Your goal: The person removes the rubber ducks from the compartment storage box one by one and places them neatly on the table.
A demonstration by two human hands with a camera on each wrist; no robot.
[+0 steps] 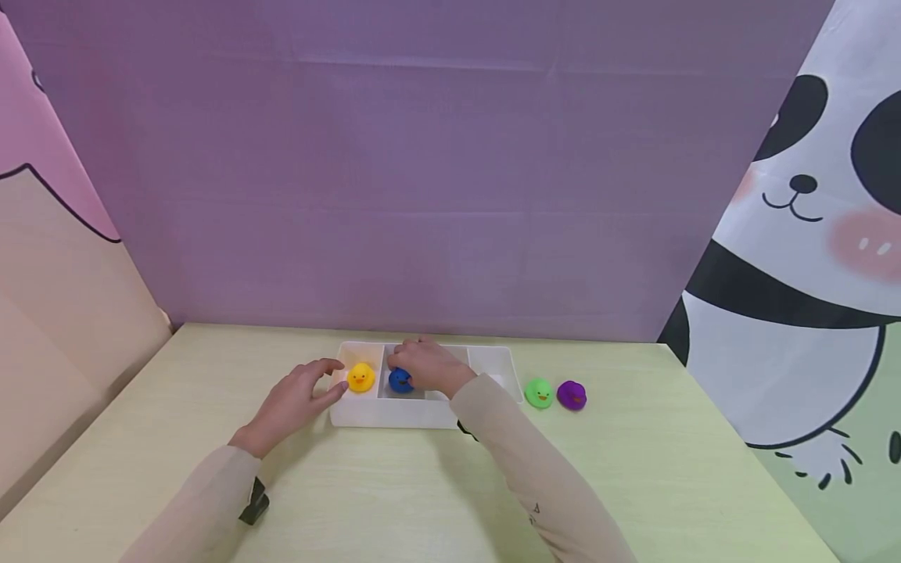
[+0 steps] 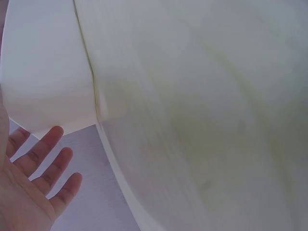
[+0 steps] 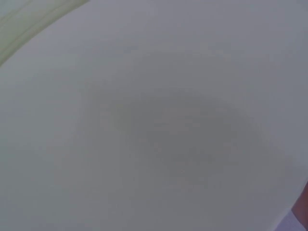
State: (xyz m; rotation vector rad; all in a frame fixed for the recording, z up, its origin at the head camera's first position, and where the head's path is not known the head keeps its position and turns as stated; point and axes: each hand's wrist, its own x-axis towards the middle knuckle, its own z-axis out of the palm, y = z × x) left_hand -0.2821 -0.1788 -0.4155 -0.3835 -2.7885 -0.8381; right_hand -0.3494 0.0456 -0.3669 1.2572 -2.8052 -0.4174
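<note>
Gripping blue duck (image 1: 400,381) | right hand (image 1: 431,366) curled round it, duck at fingers' 9 o'clock | left hand (image 1: 299,400) fingers spread, steadying tray (image 1: 394,414)

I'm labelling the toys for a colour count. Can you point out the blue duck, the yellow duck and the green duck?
blue duck (image 1: 400,381), head view, on its body beside the right hand.
yellow duck (image 1: 361,377), head view, on its head.
green duck (image 1: 538,392), head view, on its body.

Left hand (image 1: 299,399) reached forward with fingers relaxed, spread, right hand (image 1: 429,366) curled downward, both forearms sleeved
</note>
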